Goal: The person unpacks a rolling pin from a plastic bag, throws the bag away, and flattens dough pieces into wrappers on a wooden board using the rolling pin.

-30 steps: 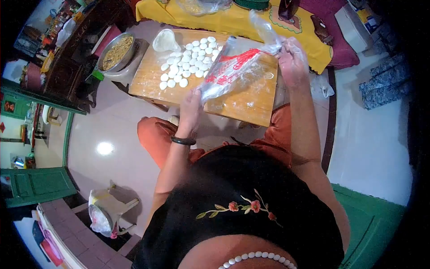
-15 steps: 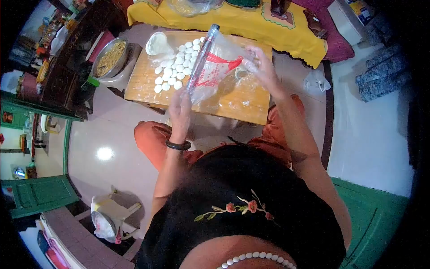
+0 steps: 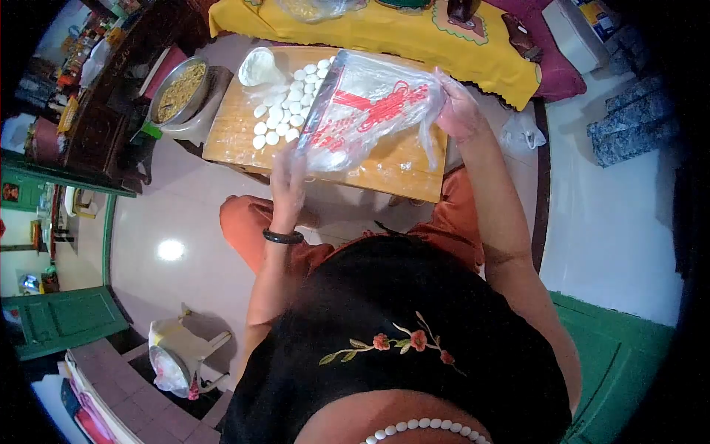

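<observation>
A clear plastic bag with red print (image 3: 377,107) stretches between my hands, held above the wooden table. A straight, shiny grey edge runs along its left side; I cannot tell what that piece is. My right hand (image 3: 458,112) pinches the bag's bunched right side. At its lower left corner is my left hand (image 3: 287,181), closed on the corner, with its fingers slightly blurred. Several small white dough pieces (image 3: 281,116) lie on the table (image 3: 233,144) left of the bag, which hides some of them. Behind them stands a white cup-like container (image 3: 260,68), tipped toward me.
A metal bowl of yellowish chopped filling (image 3: 180,92) stands left of the table. Beyond is a surface with a yellow cloth (image 3: 310,26). A white plastic bag (image 3: 522,135) lies on the floor at right. A small stool (image 3: 181,348) stands at lower left.
The bag's printed face has turned toward me and spread wider. My right hand has moved right and slightly down, drawing the bag's side along; my left hand has shifted slightly left and down.
</observation>
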A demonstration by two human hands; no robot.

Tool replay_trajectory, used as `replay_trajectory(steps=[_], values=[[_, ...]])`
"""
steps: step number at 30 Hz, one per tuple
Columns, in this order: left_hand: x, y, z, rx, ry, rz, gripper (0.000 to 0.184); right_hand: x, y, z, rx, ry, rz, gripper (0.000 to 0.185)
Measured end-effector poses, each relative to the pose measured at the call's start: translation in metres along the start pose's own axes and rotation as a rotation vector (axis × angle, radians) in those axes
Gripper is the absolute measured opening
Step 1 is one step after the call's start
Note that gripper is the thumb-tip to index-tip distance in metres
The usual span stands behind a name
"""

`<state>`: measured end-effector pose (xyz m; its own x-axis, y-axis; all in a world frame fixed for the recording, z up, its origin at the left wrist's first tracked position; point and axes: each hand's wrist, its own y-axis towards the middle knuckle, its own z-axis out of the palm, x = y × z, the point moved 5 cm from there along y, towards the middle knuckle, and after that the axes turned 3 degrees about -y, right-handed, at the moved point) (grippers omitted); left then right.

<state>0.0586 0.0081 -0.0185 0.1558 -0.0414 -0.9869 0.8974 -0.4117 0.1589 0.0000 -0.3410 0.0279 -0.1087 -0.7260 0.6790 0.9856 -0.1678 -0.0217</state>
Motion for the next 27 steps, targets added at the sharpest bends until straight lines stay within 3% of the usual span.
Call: replay_trajectory(steps=[3, 6, 9, 11, 13, 17, 21, 24, 27], values=[[0.002, 0.001, 0.001, -0.004, 0.048, 0.071, 0.043, 0.013, -0.004, 0.0, 0.346, 0.092, 0.062, 0.029], [0.004, 0.003, -0.003, 0.008, 0.089, 0.071, 0.046, 0.025, -0.009, 0.004, 0.37, -0.038, 0.031, 0.029], [0.007, 0.008, -0.003, 0.009, 0.097, 0.112, 0.05, 0.025, -0.014, 0.001, 0.188, -0.063, -0.093, 0.03], [0.008, 0.013, 0.0, 0.004, 0.044, 0.148, 0.054, 0.024, -0.034, 0.027, -0.067, -0.079, -0.24, 0.031], [0.007, 0.015, 0.004, 0.009, -0.027, 0.14, 0.057, -0.018, -0.037, 0.003, -0.2, -0.122, -0.222, 0.031], [0.007, 0.02, 0.01, 0.036, -0.019, 0.113, 0.059, -0.085, -0.055, 0.028, -0.233, 0.144, 0.036, 0.029], [-0.006, 0.017, 0.023, 0.058, -0.027, 0.091, 0.059, -0.064, -0.034, 0.034, -0.102, -0.141, -0.223, 0.025], [-0.009, 0.016, 0.029, 0.077, -0.079, 0.059, 0.058, -0.062, -0.019, 0.026, -0.157, -0.235, -0.139, 0.019], [-0.011, 0.014, 0.033, 0.077, -0.094, 0.088, 0.058, -0.072, -0.012, 0.032, -0.212, -0.002, -0.056, 0.012]])
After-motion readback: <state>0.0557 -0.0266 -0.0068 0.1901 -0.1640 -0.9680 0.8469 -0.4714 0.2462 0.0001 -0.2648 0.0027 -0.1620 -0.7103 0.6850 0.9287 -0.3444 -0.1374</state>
